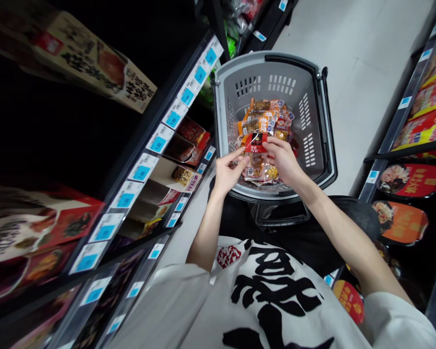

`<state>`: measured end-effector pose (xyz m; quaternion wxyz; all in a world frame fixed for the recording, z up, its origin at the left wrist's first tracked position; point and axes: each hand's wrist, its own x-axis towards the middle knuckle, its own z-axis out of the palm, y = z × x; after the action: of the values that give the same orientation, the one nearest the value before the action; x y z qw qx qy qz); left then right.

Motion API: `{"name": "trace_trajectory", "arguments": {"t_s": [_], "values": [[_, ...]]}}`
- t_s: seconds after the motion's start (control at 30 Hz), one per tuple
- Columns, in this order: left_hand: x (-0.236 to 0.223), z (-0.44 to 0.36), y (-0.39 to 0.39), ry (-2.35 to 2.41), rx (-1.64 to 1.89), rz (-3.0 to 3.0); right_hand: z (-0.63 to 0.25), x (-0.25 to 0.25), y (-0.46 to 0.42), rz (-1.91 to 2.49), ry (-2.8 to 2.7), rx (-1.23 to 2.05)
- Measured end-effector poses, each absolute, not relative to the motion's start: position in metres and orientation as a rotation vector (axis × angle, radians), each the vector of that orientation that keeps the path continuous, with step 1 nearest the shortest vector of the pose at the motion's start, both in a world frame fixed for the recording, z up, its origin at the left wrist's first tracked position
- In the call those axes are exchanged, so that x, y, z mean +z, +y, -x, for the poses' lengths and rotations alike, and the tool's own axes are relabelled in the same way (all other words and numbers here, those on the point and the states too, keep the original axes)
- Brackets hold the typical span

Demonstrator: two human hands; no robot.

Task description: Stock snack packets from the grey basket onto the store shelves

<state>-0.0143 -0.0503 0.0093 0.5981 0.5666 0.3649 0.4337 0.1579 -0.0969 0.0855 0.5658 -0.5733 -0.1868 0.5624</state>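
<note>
Between my two hands is a small snack packet [256, 144] with a red top band and a clear lower part with a barcode. My left hand [229, 170] pinches its left edge with thumb and fingers. On the opposite edge, my right hand [281, 156] grips the upper right corner. The packet is over a grey shopping basket [298, 72] with a black handle. Several orange and red snack packets [263, 118] lie heaped inside it, partly hidden behind the held one.
A shelf with blue and white price tags [141, 172] runs along the left, holding boxed snacks [101, 63]. On the right, another shelf carries yellow and red bags [427, 109] and round-ended red and orange food tubs [399, 220]. Grey floor [349, 58] lies between them.
</note>
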Motion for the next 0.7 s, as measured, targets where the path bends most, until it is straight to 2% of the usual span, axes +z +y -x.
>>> {"name": "trace_trajectory", "arguments": {"t_s": [0.7], "values": [[0.0120, 0.0143, -0.0503, 0.822, 0.973, -1.377, -0.1607, 0.0812, -0.0979, 1.352, -0.475, 1.328]]}}
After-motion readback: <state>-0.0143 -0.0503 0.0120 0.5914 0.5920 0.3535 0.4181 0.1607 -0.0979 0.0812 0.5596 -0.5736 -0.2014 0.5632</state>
